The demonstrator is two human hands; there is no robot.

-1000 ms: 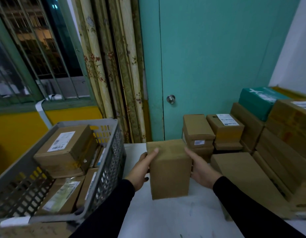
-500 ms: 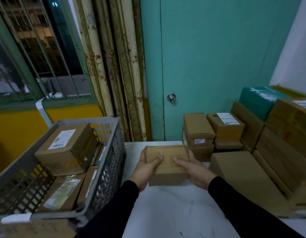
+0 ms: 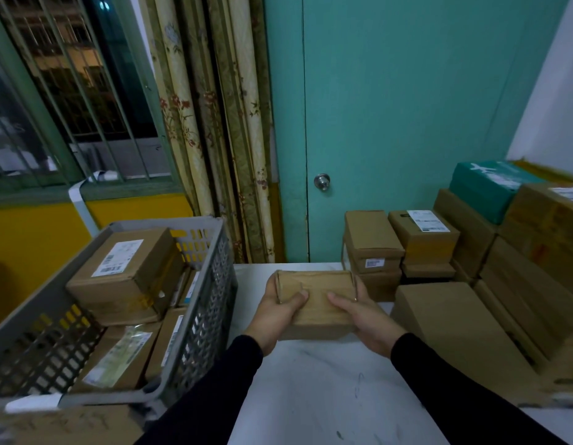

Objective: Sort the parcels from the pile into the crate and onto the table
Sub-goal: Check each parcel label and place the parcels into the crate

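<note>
A: Where's the parcel?

B: Small brown cardboard parcel held over the white table, centre of view, plain face up, no label visible on it.

A: Hands?

B: Left hand grips its left end, thumb curled over the top face. Right hand grips the right end, thumb laid on top, fingers wrapped round the far side. Both sleeves black.

A: Crate?

B: Grey perforated crate just left of the table, several labelled boxes inside, biggest one on top.

A: Pile?

B: Stacked brown boxes on the right of the table, teal box on top at the back. Teal door behind.
</note>
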